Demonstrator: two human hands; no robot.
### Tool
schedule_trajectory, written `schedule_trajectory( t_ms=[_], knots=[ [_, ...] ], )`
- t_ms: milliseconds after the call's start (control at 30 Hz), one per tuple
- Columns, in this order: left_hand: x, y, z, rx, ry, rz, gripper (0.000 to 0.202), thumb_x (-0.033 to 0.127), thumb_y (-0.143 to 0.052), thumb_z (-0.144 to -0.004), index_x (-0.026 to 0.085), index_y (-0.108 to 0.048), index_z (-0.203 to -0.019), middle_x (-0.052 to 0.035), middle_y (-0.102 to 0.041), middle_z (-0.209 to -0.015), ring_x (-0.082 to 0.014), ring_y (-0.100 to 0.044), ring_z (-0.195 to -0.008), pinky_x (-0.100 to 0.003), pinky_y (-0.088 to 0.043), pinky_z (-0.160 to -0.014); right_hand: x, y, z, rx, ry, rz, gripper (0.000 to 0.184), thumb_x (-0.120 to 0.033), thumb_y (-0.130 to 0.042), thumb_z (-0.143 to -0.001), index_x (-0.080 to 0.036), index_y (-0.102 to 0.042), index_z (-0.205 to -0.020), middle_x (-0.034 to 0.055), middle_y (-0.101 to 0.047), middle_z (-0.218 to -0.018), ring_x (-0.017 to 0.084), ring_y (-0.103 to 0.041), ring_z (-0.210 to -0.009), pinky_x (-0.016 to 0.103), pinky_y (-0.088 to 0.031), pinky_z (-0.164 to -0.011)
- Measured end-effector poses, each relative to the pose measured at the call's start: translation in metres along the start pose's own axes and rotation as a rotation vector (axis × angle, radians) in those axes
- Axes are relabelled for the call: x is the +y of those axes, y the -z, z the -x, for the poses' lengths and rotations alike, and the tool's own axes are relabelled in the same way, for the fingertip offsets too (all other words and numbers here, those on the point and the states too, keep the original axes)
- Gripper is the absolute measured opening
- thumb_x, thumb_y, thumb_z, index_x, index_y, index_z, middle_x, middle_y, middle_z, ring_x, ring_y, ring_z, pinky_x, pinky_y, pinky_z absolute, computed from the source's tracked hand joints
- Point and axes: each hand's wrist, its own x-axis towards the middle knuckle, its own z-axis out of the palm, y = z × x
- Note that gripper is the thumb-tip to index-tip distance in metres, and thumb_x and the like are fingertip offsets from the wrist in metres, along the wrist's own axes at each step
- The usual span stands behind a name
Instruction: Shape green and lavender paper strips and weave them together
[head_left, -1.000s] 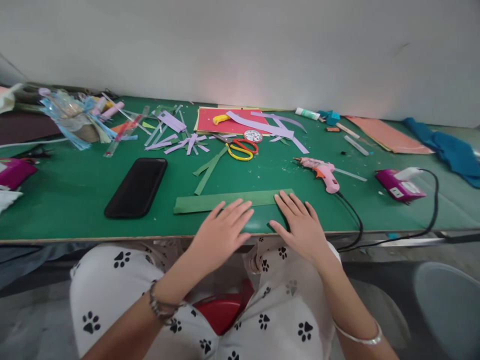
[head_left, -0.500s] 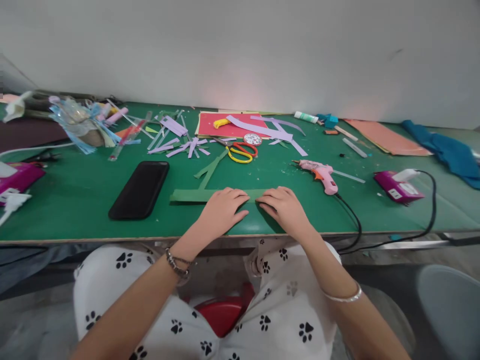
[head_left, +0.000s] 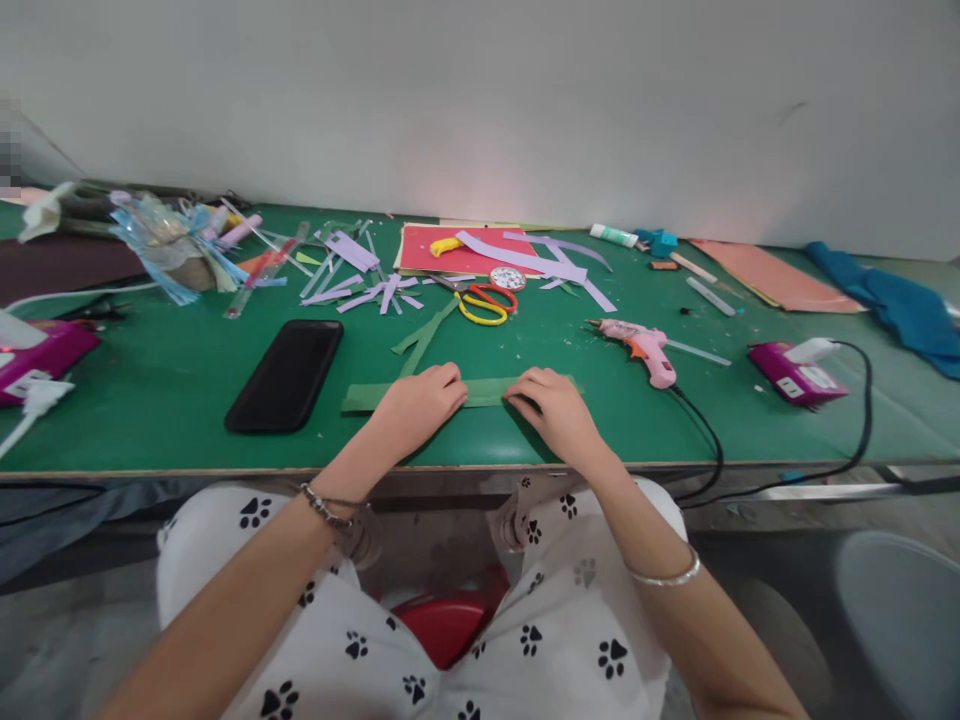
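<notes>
A long green paper strip (head_left: 486,393) lies flat along the front of the green table, its ends showing beyond both hands. My left hand (head_left: 421,405) is closed at the strip's left half, fingers curled together and the thumb tucked out of sight. On the right half, my right hand (head_left: 556,412) pinches the strip's near edge between thumb and fingers. Thinner green paper scraps (head_left: 426,340) lie just behind my left hand. Past them rest scissors (head_left: 484,303) with red and yellow handles.
A black phone (head_left: 286,376) lies to the left. At right are a pink glue gun (head_left: 641,348) with a trailing cord and a purple power socket (head_left: 796,372). Purple paper strips (head_left: 388,292), red paper (head_left: 427,250) and a glue stick (head_left: 613,236) lie toward the wall.
My left hand has slid left along the strip and its fingers have curled in. My right hand has moved slightly left. More of the strip's middle shows between them.
</notes>
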Motion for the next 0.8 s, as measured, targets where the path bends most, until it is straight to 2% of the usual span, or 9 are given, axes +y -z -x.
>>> schedule_trajectory(
  t_ms=[133,233,333,433,567,800],
  knots=[
    [-0.003,0.0,0.002,0.04,-0.044,0.046,0.024,0.033,-0.047,-0.085,0.017,-0.058,-0.098,-0.0044,-0.061,-0.089,-0.0169,-0.057,-0.084,-0.023,-0.039,-0.058,-0.001,0.001,-0.003,-0.024,0.037,-0.029,0.013,-0.026,-0.054,-0.08,-0.018,-0.061,-0.087,0.0053,-0.06,-0.088,0.018,-0.051,-0.081,0.03,-0.04,-0.074],
    [-0.004,0.0,0.0,0.038,-0.055,0.022,0.017,0.023,-0.046,-0.086,0.019,-0.06,-0.094,-0.003,-0.062,-0.085,-0.0156,-0.057,-0.08,-0.022,-0.036,-0.052,0.001,0.0,-0.004,-0.022,0.056,-0.071,0.014,-0.024,-0.056,-0.079,-0.017,-0.062,-0.089,0.005,-0.061,-0.088,0.017,-0.051,-0.08,0.029,-0.04,-0.074],
    [-0.004,0.0,-0.002,0.05,-0.06,0.002,0.02,0.019,-0.042,-0.087,0.016,-0.061,-0.081,-0.0038,-0.062,-0.076,-0.0155,-0.057,-0.074,-0.023,-0.035,-0.052,0.001,-0.002,-0.007,-0.003,0.046,-0.058,0.014,-0.021,-0.05,-0.082,-0.017,-0.063,-0.082,0.0046,-0.062,-0.081,0.016,-0.053,-0.077,0.029,-0.039,-0.072],
    [-0.005,0.0,0.001,0.078,0.004,0.058,0.026,0.024,-0.039,-0.088,0.015,-0.061,-0.077,-0.004,-0.062,-0.074,-0.0154,-0.057,-0.073,-0.023,-0.036,-0.054,0.0,-0.002,-0.009,-0.001,0.038,-0.069,0.017,-0.02,-0.048,-0.083,-0.017,-0.063,-0.077,0.0044,-0.061,-0.076,0.015,-0.053,-0.072,0.027,-0.038,-0.07],
    [-0.013,-0.002,0.008,0.046,0.118,0.142,0.027,0.03,-0.04,-0.088,0.016,-0.06,-0.075,-0.0025,-0.063,-0.074,-0.0146,-0.058,-0.07,-0.022,-0.034,-0.052,-0.002,0.0,-0.011,-0.024,-0.019,-0.045,0.014,-0.018,-0.049,-0.082,-0.016,-0.061,-0.075,0.0036,-0.061,-0.073,0.015,-0.053,-0.071,0.027,-0.036,-0.069],
    [-0.024,-0.007,0.016,0.041,0.178,0.257,0.023,0.03,-0.04,-0.087,0.018,-0.059,-0.081,-0.0017,-0.064,-0.084,-0.015,-0.058,-0.075,-0.022,-0.035,-0.053,-0.004,0.0,-0.008,0.022,-0.148,-0.006,0.017,-0.024,-0.049,-0.082,-0.019,-0.053,-0.067,-0.001,-0.06,-0.071,0.014,-0.054,-0.074,0.035,-0.027,-0.084]
  ],
)
